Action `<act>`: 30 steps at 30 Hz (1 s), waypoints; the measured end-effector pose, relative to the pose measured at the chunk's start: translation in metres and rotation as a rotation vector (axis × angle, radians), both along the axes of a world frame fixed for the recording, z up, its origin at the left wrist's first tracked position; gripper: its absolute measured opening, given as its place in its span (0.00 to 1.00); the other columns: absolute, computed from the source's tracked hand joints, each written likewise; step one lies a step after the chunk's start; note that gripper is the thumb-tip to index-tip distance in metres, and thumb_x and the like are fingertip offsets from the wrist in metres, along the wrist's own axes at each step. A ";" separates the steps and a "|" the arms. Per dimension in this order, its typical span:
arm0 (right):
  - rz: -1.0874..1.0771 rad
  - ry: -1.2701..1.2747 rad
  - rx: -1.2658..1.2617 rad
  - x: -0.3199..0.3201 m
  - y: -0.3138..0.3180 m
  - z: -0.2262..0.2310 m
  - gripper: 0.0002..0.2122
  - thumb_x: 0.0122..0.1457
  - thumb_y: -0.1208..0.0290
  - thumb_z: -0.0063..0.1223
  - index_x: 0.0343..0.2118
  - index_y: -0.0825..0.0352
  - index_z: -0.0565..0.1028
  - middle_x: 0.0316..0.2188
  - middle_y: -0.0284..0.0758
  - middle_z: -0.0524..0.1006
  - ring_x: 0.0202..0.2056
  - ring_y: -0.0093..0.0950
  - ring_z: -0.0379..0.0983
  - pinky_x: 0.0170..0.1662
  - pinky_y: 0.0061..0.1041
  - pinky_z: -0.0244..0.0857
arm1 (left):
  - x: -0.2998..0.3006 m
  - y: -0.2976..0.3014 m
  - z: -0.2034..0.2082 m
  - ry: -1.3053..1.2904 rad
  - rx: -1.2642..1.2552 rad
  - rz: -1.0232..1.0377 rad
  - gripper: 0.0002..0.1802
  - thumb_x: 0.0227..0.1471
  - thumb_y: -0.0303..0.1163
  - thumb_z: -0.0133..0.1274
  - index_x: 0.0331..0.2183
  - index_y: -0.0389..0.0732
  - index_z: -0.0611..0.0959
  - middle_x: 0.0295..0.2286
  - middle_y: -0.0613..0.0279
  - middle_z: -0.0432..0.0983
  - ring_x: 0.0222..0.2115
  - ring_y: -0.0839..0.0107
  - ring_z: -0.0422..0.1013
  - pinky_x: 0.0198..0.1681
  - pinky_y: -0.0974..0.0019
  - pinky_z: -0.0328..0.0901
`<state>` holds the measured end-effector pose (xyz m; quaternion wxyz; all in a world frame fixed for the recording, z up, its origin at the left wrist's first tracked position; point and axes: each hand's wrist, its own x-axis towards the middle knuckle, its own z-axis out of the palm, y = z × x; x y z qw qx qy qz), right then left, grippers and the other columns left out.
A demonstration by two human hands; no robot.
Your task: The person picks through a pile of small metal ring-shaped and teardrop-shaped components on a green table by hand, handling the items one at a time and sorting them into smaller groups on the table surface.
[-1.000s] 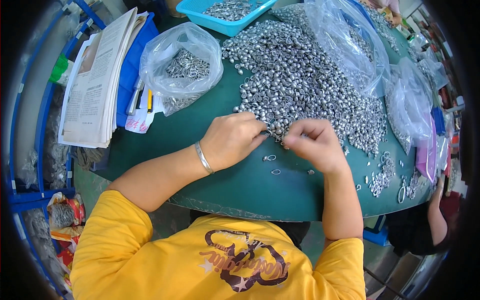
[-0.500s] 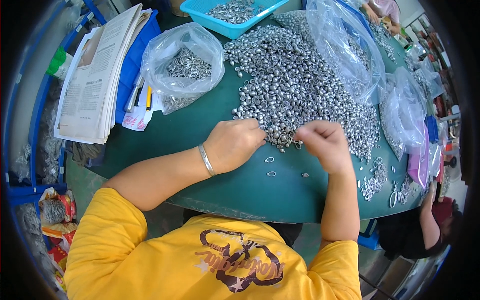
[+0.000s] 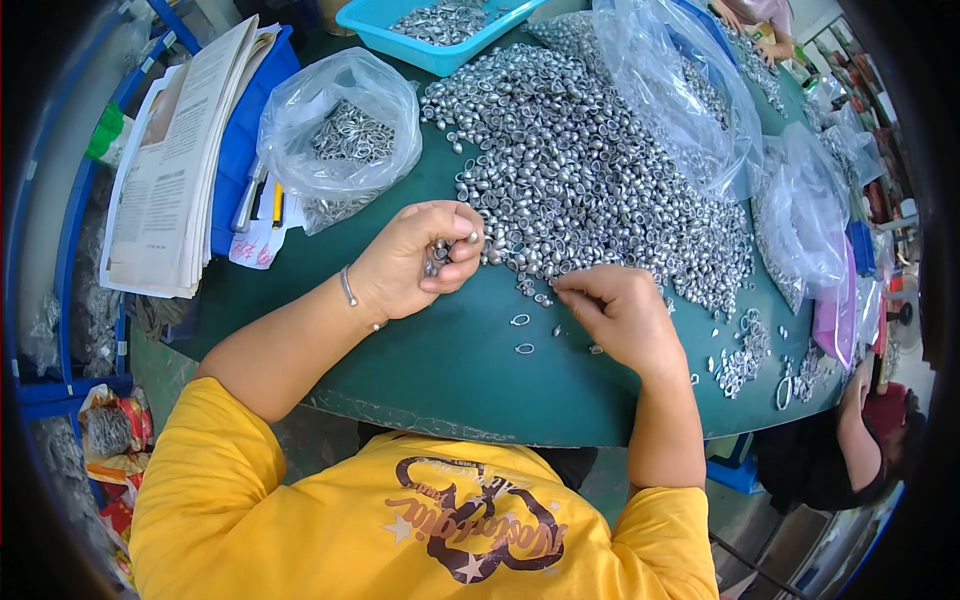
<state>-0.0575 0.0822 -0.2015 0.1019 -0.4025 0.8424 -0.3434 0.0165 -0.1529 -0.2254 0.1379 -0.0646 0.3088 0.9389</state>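
Note:
A big heap of small, rounded silver metal pieces [image 3: 590, 150], many hollow on one side, covers the far middle of the green table. At its near left edge my left hand [image 3: 415, 262] is turned palm inward. Its curled fingers cup several silver metal pieces [image 3: 436, 258], and one sits at the thumb and fingertip. My right hand [image 3: 628, 318] is at the heap's near edge with thumb and forefinger pinched together. Whatever is between those fingertips is too small or hidden to make out. Between the hands lie two silver oval rings [image 3: 520, 320] and a few loose pieces.
Left of the heap stands an open plastic bag [image 3: 340, 150] of silver rings. Beyond are a turquoise basket [image 3: 440, 55] and, at far left, newspapers [image 3: 170, 170] against a blue bin [image 3: 255, 120]. Clear bags [image 3: 800, 220] and small ring piles [image 3: 742, 360] lie right. Other people work at right.
My left hand has drawn back leftward from the heap and rolled over, showing the pieces in its palm. My right hand has moved slightly left and down, fingertips lowered to the heap's edge.

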 end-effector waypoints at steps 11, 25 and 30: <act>-0.155 -0.375 -0.067 -0.002 -0.004 -0.005 0.04 0.48 0.76 0.54 0.28 0.68 0.77 0.14 0.29 0.70 0.17 0.16 0.63 0.22 0.19 0.59 | -0.001 -0.004 -0.002 0.000 -0.053 -0.044 0.04 0.46 0.26 0.49 0.28 0.37 0.74 0.23 0.59 0.71 0.18 0.82 0.61 0.13 0.82 0.52; 0.031 0.133 0.073 0.016 -0.013 -0.010 0.05 0.48 0.69 0.54 0.25 0.65 0.76 0.23 0.38 0.76 0.25 0.38 0.73 0.29 0.34 0.67 | -0.006 0.038 -0.005 0.879 -1.908 0.081 0.05 0.40 0.28 0.56 0.27 0.43 0.81 0.20 0.63 0.69 0.24 0.64 0.70 0.25 0.65 0.66; -0.079 -0.491 -0.120 0.006 -0.011 -0.004 0.03 0.50 0.74 0.51 0.25 0.67 0.74 0.16 0.29 0.71 0.17 0.19 0.66 0.20 0.19 0.59 | -0.004 0.038 -0.005 0.836 -1.851 0.153 0.03 0.41 0.28 0.55 0.25 0.43 0.81 0.20 0.61 0.68 0.23 0.63 0.69 0.26 0.65 0.66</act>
